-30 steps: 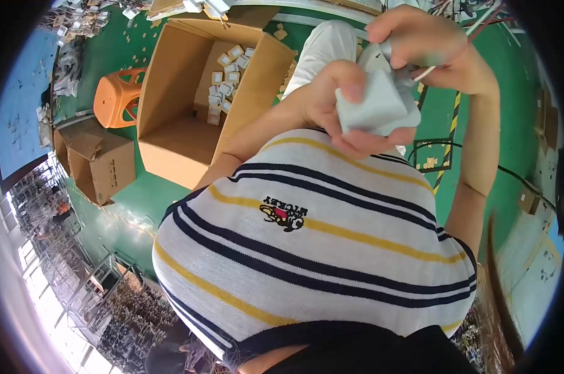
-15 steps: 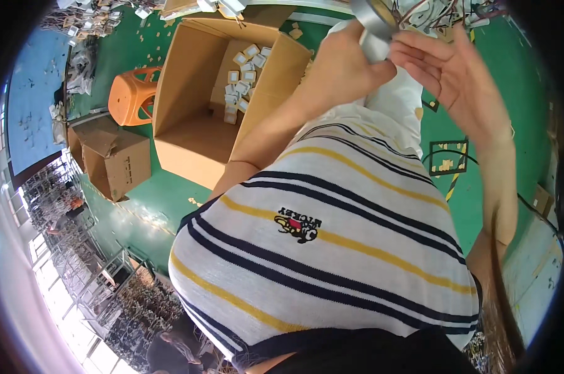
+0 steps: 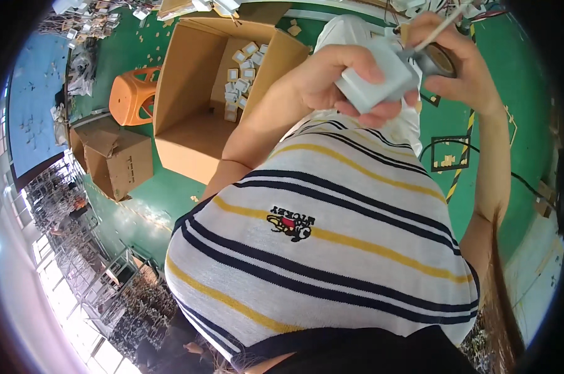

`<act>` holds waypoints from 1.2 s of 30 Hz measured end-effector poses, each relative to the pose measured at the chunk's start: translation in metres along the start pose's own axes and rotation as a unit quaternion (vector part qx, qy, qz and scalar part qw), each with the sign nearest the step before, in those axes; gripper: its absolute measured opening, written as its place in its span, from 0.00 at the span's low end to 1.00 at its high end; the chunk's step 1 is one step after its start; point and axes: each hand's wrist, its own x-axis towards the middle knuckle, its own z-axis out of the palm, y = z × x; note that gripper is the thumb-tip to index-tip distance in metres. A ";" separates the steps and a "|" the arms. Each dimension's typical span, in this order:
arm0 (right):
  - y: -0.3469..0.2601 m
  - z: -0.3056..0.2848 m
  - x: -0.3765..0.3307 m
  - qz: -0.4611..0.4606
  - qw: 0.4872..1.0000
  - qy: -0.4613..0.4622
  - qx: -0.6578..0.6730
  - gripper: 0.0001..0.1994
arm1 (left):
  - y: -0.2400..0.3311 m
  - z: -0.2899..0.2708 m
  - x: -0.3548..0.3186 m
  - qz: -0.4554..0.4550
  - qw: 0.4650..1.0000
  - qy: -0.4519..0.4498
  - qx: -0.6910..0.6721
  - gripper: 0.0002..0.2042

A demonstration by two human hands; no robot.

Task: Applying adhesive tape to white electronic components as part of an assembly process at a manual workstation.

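My left hand [image 3: 331,78] grips a pale white square block [image 3: 381,78], its thumb on top and its fingers curled underneath. Just right of the block, my right hand [image 3: 472,65] is curled round a grey tape roll [image 3: 436,61], which has a brown core. A thin pale strip or cable [image 3: 442,28] rises at a slant from where block and roll meet. Whether it belongs to the block or the tape I cannot tell.
A large open cardboard box [image 3: 191,146] stands to the left with several white square blocks [image 3: 241,78] inside. Beyond it are an orange plastic stool [image 3: 127,100] and a smaller carton [image 3: 123,165]. Wires and white parts [image 3: 419,7] lie along the far edge. A black frame [image 3: 450,154] lies on the green floor.
The tape roll, earlier by my left hand at the far edge, is now in my right hand, whose fingers have closed. The white block has come into plain view in my left hand.
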 end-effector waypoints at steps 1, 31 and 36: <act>0.005 0.006 -0.009 0.038 0.996 0.051 0.055 0.28 | 0.001 -0.003 0.000 0.032 0.998 0.036 0.046 0.22; -0.011 0.016 -0.030 0.035 0.856 0.116 0.502 0.43 | -0.008 0.004 0.003 0.119 0.879 0.316 0.337 0.19; 0.009 0.024 0.003 0.031 0.959 0.269 0.079 0.25 | -0.010 0.015 -0.022 0.048 0.926 0.231 0.295 0.17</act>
